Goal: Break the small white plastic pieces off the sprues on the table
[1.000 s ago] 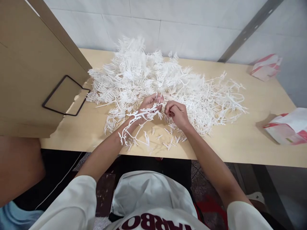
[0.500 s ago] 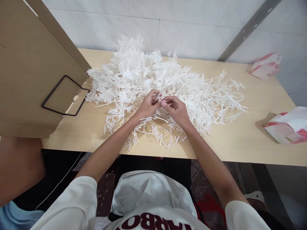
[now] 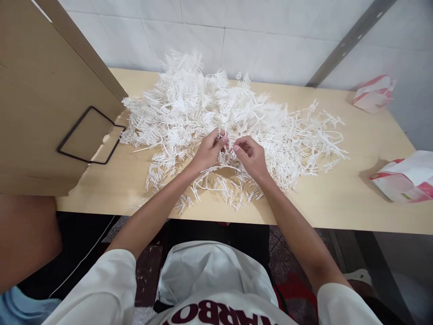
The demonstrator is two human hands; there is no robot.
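A big heap of white plastic sprues (image 3: 216, 108) with thin prongs covers the middle of a light wooden table (image 3: 338, 198). At its near edge my left hand (image 3: 209, 154) pinches the upper end of one white branched sprue (image 3: 211, 177), which hangs down under both wrists. My right hand (image 3: 252, 158) has its fingertips closed on the same sprue, right beside the left thumb. Small loose white prongs (image 3: 237, 196) lie on the table below my hands.
A tall cardboard box (image 3: 43, 104) with a black-framed cutout stands at the left table edge. A red-and-white bag (image 3: 406, 180) lies at the right, and another (image 3: 374, 92) at the far right by the tiled wall. Another person's arm (image 3: 23, 234) shows lower left.
A second ago the sprue lay along my left forearm and my hands were apart. The sprue has swung down under my wrists, and both hands now pinch it together at its top.
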